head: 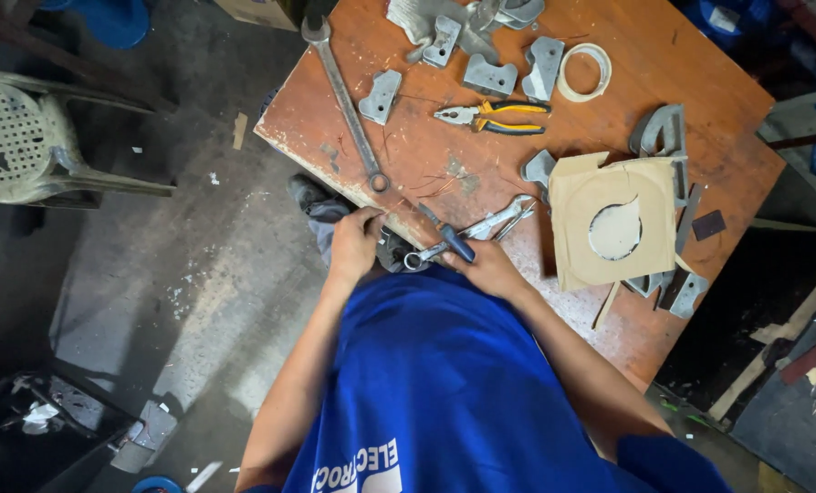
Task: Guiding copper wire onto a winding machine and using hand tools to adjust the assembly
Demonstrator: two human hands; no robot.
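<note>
- Screwdriver (454, 239), blue-handled, is pinched in the right hand (488, 267) at the near edge of the worktop (700, 91); its tip points up and away over the wood.
- Left hand (355, 245) is closed around a dark round part (392, 254) held at the same worktop edge, just left of the screwdriver; what the part is cannot be told.
- A small ring spanner (426, 256) lies touching the screwdriver handle, between the two hands.
- Just beyond the screwdriver lie silvery pliers (504, 219) and loose copper-coloured wire strands (435, 187).
- Right of the screwdriver sits a cardboard sheet (613, 219) with a round hole cut in it, laid over grey metal pieces.
- Further out from the screwdriver: a long spanner (349, 110) lying slantwise, yellow-handled pliers (495, 116), several cut grey metal plates (490, 75), and a roll of tape (584, 71).
- Left of the worktop a pale plastic chair (25, 137) stands on the concrete floor (198, 274).
- As for progress, the dark part looks mid-work: both hands are on it and the tool, nothing on it reads as finished, and the plates beyond lie loose and unassembled.
</note>
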